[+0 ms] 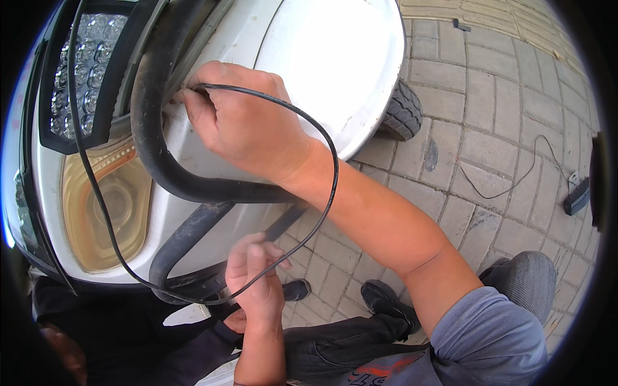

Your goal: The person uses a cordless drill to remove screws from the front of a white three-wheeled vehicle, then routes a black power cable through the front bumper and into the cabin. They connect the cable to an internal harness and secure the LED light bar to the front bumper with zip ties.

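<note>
Thin black wire [331, 174] looped from far bar junction round to near bar. Right hand [241, 119] pinched shut on wire end at black bar [151, 148], apparently threading it behind. Left hand [257, 283] curled closed on near loop, keeping slack off. LED lamp [84, 71] far left, amber headlight [106, 206] below, tyre [402, 109] right, paving [502, 116] beyond.

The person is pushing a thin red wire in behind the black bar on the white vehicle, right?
Not quite: the wire is black, not red. The head view shows the right hand pressing its end in behind the black bar on the white vehicle.
</note>
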Demonstrator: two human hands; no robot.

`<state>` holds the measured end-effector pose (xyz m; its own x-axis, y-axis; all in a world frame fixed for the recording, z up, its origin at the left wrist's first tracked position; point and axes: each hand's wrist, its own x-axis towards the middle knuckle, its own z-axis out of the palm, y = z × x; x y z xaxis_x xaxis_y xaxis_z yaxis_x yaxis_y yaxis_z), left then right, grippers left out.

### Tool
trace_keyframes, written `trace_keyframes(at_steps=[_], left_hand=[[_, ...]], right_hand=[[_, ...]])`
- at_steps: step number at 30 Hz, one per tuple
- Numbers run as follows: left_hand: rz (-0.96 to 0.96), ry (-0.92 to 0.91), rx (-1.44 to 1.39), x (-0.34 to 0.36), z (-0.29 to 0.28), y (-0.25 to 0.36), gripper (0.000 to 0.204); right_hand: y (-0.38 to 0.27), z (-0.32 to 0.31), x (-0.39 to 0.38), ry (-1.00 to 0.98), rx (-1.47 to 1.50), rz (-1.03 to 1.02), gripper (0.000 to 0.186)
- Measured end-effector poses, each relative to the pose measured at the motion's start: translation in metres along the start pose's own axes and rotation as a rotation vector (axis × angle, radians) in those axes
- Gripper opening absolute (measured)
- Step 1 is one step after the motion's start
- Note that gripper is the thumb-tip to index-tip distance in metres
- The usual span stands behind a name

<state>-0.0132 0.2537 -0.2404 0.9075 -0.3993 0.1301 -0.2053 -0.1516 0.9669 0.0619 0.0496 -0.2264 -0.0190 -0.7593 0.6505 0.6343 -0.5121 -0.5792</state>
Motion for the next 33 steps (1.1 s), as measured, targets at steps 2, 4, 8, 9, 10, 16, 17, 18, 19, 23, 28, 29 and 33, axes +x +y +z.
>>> trace_keyframes(at_steps=[2,4,8,9,10,16,17,18,19,23,28,29,33], left_hand=[[0.004,-0.023,0.000,-0.001,0.000,0.002,0.021],[0.011,-0.026,0.001,-0.001,-0.002,0.001,0.021],[0.028,-0.044,0.004,-0.001,-0.005,-0.001,0.021],[0.026,-0.038,0.003,-0.001,-0.005,-0.001,0.021],[0.024,-0.033,0.001,-0.002,-0.004,-0.001,0.021],[-0.004,0.024,-0.017,-0.005,-0.002,0.000,0.020],[-0.004,0.027,-0.018,-0.005,-0.002,0.000,0.020],[-0.004,0.024,-0.019,-0.005,-0.002,0.000,0.020],[-0.003,0.021,-0.021,-0.005,-0.002,0.000,0.020],[0.001,-0.002,-0.011,-0.005,-0.001,0.002,0.021],[-0.009,0.017,-0.017,-0.007,-0.001,0.003,0.021],[-0.009,0.023,-0.017,-0.008,-0.001,0.004,0.021],[0.015,-0.008,-0.017,-0.008,-0.003,0.003,0.021]], right_hand=[[0.002,0.000,0.000,-0.016,-0.017,0.003,0.009],[0.003,-0.001,0.000,-0.035,-0.022,0.012,0.012],[0.002,-0.002,0.000,-0.054,0.011,0.023,0.015],[0.001,-0.002,0.001,-0.053,0.024,0.022,0.015],[0.001,-0.004,0.002,-0.091,0.033,0.040,0.016],[0.001,-0.005,0.007,-0.124,0.104,0.159,0.019],[-0.001,-0.003,0.008,-0.105,0.138,0.205,0.019],[-0.002,-0.001,0.009,-0.085,0.173,0.251,0.019],[-0.002,0.003,0.009,-0.053,0.204,0.252,0.017],[0.001,0.019,0.002,0.094,0.208,0.177,0.012],[0.011,0.009,-0.006,0.084,-0.029,-0.062,0.009],[0.011,0.008,-0.007,0.084,-0.046,-0.094,0.011],[0.005,0.010,-0.008,0.064,-0.065,-0.207,0.015]])
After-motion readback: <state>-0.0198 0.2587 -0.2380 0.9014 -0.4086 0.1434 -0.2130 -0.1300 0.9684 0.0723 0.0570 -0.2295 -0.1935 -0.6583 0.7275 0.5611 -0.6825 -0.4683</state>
